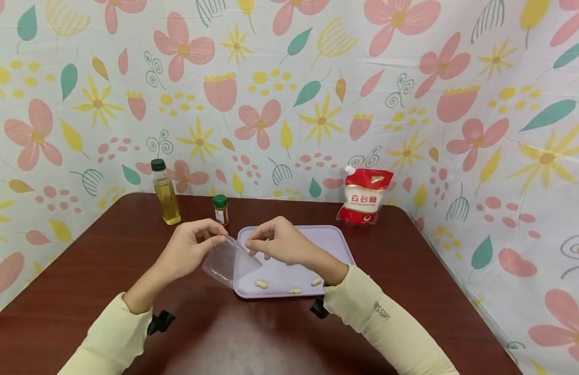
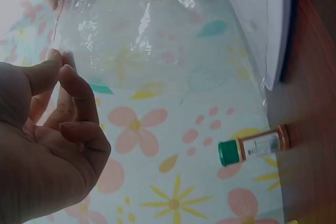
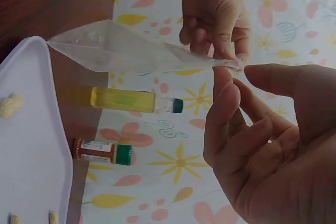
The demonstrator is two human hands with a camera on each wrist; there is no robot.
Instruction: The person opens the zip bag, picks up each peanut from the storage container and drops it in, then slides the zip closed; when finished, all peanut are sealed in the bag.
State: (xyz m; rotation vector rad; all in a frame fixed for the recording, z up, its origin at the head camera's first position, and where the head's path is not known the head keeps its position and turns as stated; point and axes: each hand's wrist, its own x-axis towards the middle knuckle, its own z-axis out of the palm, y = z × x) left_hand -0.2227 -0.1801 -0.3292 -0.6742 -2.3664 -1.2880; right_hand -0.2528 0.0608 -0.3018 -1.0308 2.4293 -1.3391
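Observation:
My left hand (image 1: 192,247) pinches one upper corner of a clear zip bag (image 1: 223,263) between thumb and fingertips. The thin plastic hangs below, overlapping the tray's left side in the head view. Farther along the same top edge, my right hand (image 1: 282,242) has its thumb and forefinger at the seal, pinching it lightly, the other fingers curled. In the left wrist view the bag (image 2: 152,30) spreads out sheer, a red seal line along its edge. Beneath the hands lies a pale lilac tray (image 1: 329,237), with unshelled peanuts (image 1: 261,284) near its front edge.
An oil bottle (image 1: 166,195) stands at the back left of the brown table (image 1: 106,250), with a green-capped spice jar (image 1: 221,209) beside it. A red and white sugar pouch (image 1: 363,198) stands at the back right. Flowered cloth hangs behind.

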